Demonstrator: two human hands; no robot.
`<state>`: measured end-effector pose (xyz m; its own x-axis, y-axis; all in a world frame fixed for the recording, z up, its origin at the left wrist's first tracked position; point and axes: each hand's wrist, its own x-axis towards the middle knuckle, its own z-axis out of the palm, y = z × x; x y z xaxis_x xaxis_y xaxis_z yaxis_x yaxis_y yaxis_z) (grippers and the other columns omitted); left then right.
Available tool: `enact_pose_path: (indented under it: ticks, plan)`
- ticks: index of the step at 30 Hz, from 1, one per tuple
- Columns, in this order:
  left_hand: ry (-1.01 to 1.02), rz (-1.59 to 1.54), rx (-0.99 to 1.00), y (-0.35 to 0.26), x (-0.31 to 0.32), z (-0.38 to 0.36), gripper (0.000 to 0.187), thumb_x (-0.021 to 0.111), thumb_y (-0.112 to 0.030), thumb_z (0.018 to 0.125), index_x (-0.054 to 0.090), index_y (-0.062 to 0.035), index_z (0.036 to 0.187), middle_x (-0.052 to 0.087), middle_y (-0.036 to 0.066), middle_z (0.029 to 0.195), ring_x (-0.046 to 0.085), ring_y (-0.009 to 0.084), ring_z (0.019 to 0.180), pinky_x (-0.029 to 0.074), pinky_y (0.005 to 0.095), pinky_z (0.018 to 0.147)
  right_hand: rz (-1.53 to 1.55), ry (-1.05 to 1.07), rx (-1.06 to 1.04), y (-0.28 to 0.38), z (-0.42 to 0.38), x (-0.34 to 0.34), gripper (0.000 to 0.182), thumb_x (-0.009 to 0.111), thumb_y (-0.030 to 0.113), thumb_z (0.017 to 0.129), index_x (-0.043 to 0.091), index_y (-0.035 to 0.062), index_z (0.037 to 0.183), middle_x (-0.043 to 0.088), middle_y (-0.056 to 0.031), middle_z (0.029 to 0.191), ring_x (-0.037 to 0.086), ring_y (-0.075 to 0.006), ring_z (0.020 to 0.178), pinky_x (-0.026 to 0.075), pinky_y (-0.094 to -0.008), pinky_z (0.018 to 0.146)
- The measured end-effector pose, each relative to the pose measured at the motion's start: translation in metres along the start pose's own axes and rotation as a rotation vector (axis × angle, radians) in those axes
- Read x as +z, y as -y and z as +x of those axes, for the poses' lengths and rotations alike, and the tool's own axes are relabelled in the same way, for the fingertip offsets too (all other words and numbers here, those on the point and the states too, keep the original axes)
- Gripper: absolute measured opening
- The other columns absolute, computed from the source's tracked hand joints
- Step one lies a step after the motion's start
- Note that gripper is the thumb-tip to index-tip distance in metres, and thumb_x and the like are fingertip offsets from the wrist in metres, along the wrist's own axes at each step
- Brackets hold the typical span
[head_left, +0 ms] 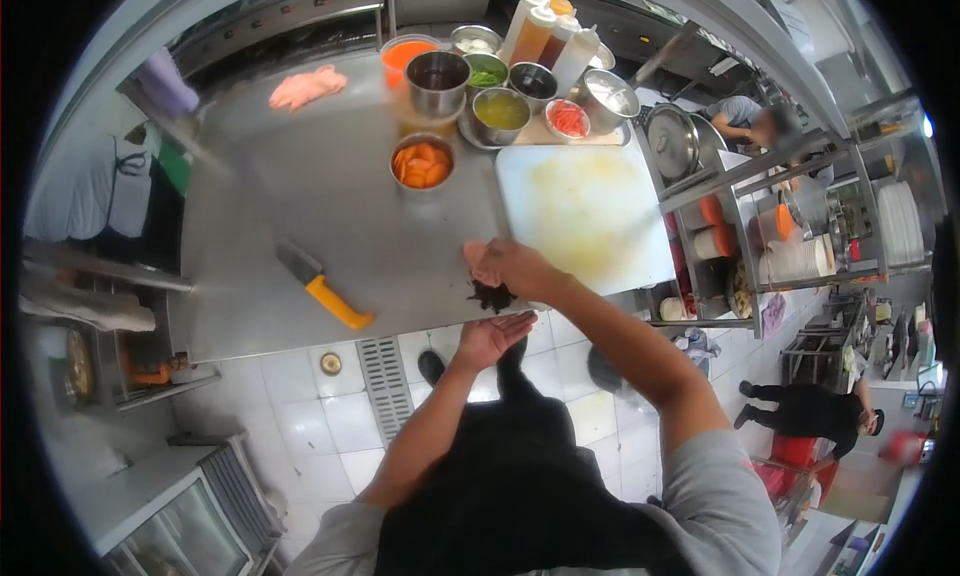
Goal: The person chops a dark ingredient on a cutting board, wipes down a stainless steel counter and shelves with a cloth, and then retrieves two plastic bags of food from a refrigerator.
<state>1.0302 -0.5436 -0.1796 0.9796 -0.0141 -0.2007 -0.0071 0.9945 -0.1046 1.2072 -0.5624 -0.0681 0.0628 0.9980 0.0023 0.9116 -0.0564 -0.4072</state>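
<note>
Pink cloth (474,260) is sitting gripped in right hand (520,270), by dark scraps (492,297) at edge of tabletop (420,276); left hand (494,339) is hovering open, seemingly empty, just off it. Scraps missing the palm are risking floor (300,431).

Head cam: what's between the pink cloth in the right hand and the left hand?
In the head view, a clump of dark bits at the near edge of the metal table lies between that pink cloth and the left hand.

Head-worn camera: looked forward and steeply down from above left hand (497,340) and right hand (520,269). Wide round field; wearer's torso (480,491) lay nearer than hands, steel table (330,186) beyond, shelving (710,323) rightward.
</note>
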Motion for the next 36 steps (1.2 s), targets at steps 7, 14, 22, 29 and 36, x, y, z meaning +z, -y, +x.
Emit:
enact_pose_path:
  ticks: [7,14,22,29,36]
  plan:
    - [-0.002,-0.001,-0.007,-0.003,0.006,-0.005,0.060,0.034,-0.038,0.103,0.047,0.0120,0.134,0.042,0.036,0.143,0.041,0.0460,0.136,0.033,0.0524,0.117,0.384,-0.298,0.184,-0.030,0.067,-0.032,0.026,0.057,0.003,0.086,0.068,0.0097,0.108,0.062,-0.0134,0.111,0.062,-0.0294,0.096,0.054,-0.0392,0.079]
    - [0.071,0.042,0.031,-0.003,0.006,-0.011,0.065,0.032,-0.042,0.103,0.043,0.0109,0.138,0.044,0.033,0.142,0.040,0.0445,0.136,0.032,0.0504,0.118,-0.089,-0.278,-0.051,-0.046,0.090,0.034,0.026,0.063,0.007,0.080,0.069,0.0145,0.104,0.063,-0.0080,0.116,0.058,-0.0337,0.103,0.050,-0.0401,0.091]
    - [0.104,-0.065,0.070,0.008,-0.015,-0.006,0.060,0.039,-0.038,0.098,0.056,0.0154,0.120,0.039,0.038,0.143,0.037,0.0468,0.138,0.028,0.0512,0.120,0.030,-0.011,-0.391,-0.002,0.082,-0.022,0.012,0.064,0.011,0.080,0.067,0.0132,0.091,0.067,-0.0045,0.104,0.060,-0.0282,0.101,0.046,-0.0375,0.096]
    - [-0.075,0.014,0.106,0.011,0.011,-0.010,0.060,0.038,-0.035,0.096,0.058,0.0174,0.115,0.037,0.039,0.144,0.034,0.0474,0.140,0.026,0.0512,0.121,0.064,0.178,-0.485,0.040,0.077,0.003,0.009,0.065,0.011,0.080,0.067,0.0129,0.088,0.068,-0.0031,0.100,0.059,-0.0238,0.101,0.047,-0.0386,0.091]
    - [-0.041,-0.076,0.142,0.018,-0.008,-0.006,0.063,0.034,-0.037,0.098,0.058,0.0190,0.113,0.041,0.040,0.141,0.035,0.0484,0.139,0.028,0.0520,0.120,0.039,0.071,-0.391,-0.043,0.080,-0.004,0.031,0.063,0.015,0.083,0.069,0.0166,0.113,0.066,-0.0019,0.121,0.054,-0.0269,0.119,0.042,-0.0402,0.100]
